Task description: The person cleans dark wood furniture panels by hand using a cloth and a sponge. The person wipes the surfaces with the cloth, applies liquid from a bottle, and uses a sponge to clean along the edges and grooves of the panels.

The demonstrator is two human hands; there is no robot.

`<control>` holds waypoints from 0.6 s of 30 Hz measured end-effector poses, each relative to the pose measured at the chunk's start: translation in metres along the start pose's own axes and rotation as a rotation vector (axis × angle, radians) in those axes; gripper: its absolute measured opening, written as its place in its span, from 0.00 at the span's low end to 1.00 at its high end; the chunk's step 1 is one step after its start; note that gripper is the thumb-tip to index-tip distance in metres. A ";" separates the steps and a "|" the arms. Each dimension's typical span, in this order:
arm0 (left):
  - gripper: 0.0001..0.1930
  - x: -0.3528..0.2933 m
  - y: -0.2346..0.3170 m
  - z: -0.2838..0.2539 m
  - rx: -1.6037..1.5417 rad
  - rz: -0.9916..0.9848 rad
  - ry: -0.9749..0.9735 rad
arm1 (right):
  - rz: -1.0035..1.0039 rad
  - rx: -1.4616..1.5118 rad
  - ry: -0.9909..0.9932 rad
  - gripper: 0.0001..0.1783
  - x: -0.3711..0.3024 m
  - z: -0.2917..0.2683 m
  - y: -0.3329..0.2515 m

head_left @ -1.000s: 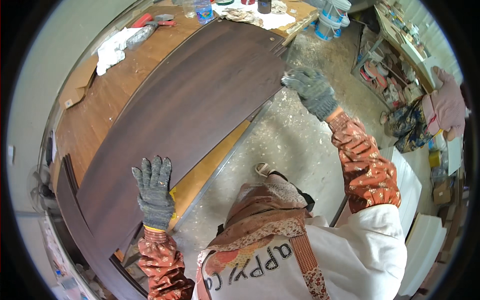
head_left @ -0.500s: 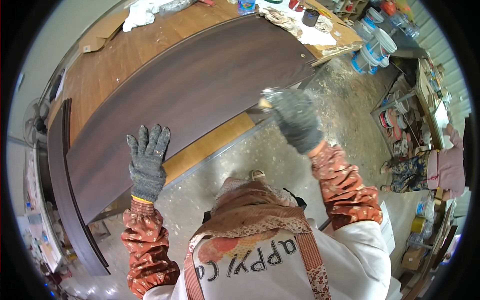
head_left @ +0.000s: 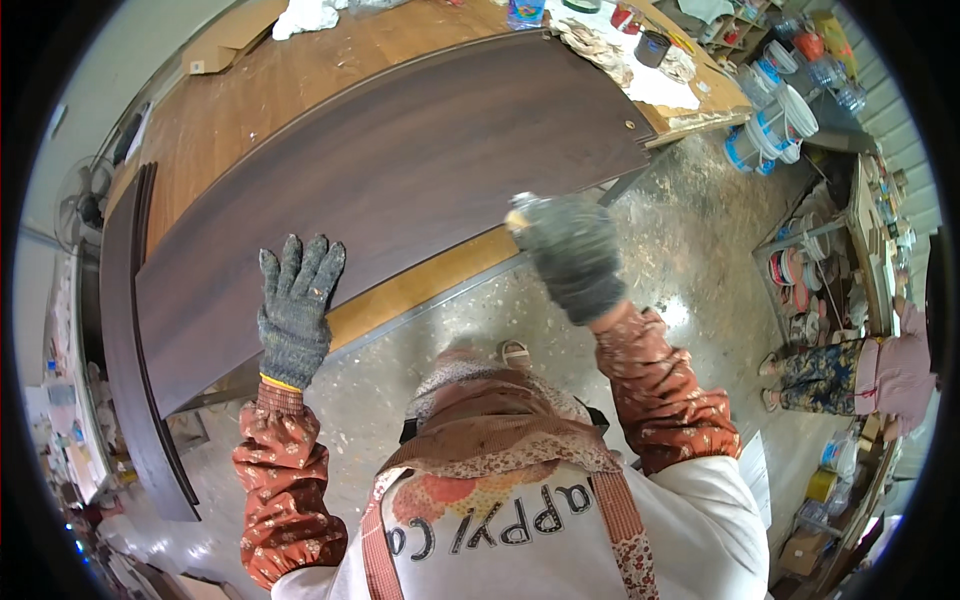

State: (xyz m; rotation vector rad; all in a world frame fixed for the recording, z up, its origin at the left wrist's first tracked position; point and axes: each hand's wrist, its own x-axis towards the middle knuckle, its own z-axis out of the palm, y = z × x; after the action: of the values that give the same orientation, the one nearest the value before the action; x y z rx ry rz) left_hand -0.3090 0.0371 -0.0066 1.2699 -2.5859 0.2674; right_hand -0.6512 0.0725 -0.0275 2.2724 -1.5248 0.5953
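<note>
A long dark brown wooden panel lies across a workbench. My left hand, in a grey knit glove, rests flat on its near edge with the fingers spread. My right hand, in a matching glove and smeared by motion, is closed at the panel's near edge, further right. From its fingers pokes a small object with a yellowish and a whitish part; blur hides its kind. Near the panel's far right corner is a small round hole or mark.
Stacked dark boards stick out at the left end. A dark can and crumpled rags sit at the bench's far right. White buckets stand beyond it. Another person stands by shelving at the right.
My right hand has moved left and slightly down, still gripping the small object. My left hand stays flat on the panel. The whole view has shifted a little.
</note>
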 end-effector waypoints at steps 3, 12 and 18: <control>0.42 -0.005 -0.003 0.002 0.020 0.030 0.020 | 0.447 0.742 0.107 0.21 0.003 -0.014 0.010; 0.42 -0.003 -0.003 0.004 0.026 0.026 -0.001 | 1.248 2.255 0.259 0.25 -0.022 -0.018 -0.015; 0.40 -0.003 -0.002 0.002 0.136 0.024 -0.041 | 0.985 2.258 0.269 0.36 -0.040 -0.023 -0.015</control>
State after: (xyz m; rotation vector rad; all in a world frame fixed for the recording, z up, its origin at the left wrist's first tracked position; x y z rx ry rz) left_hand -0.3056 0.0375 -0.0094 1.3028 -2.6587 0.4324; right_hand -0.6540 0.1204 -0.0291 1.1132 -1.6839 4.1071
